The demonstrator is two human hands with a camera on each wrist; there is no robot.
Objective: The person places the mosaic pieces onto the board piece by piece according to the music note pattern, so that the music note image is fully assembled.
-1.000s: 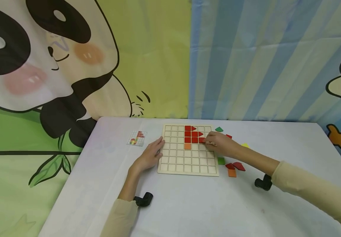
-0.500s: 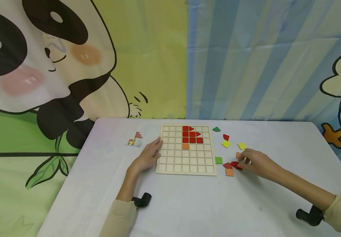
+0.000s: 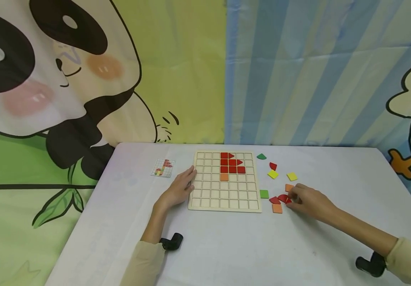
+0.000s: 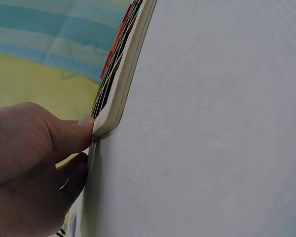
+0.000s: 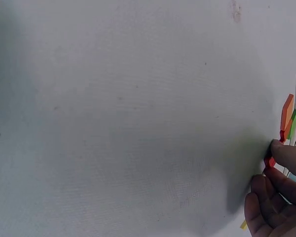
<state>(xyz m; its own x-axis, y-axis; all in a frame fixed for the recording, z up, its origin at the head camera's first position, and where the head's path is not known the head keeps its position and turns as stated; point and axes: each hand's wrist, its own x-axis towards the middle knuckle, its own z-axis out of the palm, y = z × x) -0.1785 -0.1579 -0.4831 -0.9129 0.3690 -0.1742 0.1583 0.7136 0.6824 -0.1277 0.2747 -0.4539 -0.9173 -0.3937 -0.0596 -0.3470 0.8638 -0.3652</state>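
Observation:
A pale wooden grid board [image 3: 213,194] lies on the table, with several red tiles [image 3: 224,162] and one orange square [image 3: 224,176] set in its upper cells. Along the board's left edge rests my left hand [image 3: 177,188], fingers extended; in the left wrist view its thumb [image 4: 74,136] touches the board's rim near a corner. To the right of the board, my right hand [image 3: 310,201] pinches a small red tile [image 5: 270,162] between thumb and index finger. Right by its fingertips lie other red pieces [image 3: 274,200] with curved edges and an orange square [image 3: 277,208].
Left of the board lies a pattern card [image 3: 163,168] with a small coloured grid. Yellow squares [image 3: 272,174], a green square [image 3: 264,194], a dark green piece [image 3: 261,156] and another red piece [image 3: 273,166] lie right of the board. A printed curtain [image 3: 280,71] hangs behind the table.
My right hand has moved from the board to the loose tiles on the right and now pinches a red one. A red square shows fully in its cell. My left hand stays at the edge.

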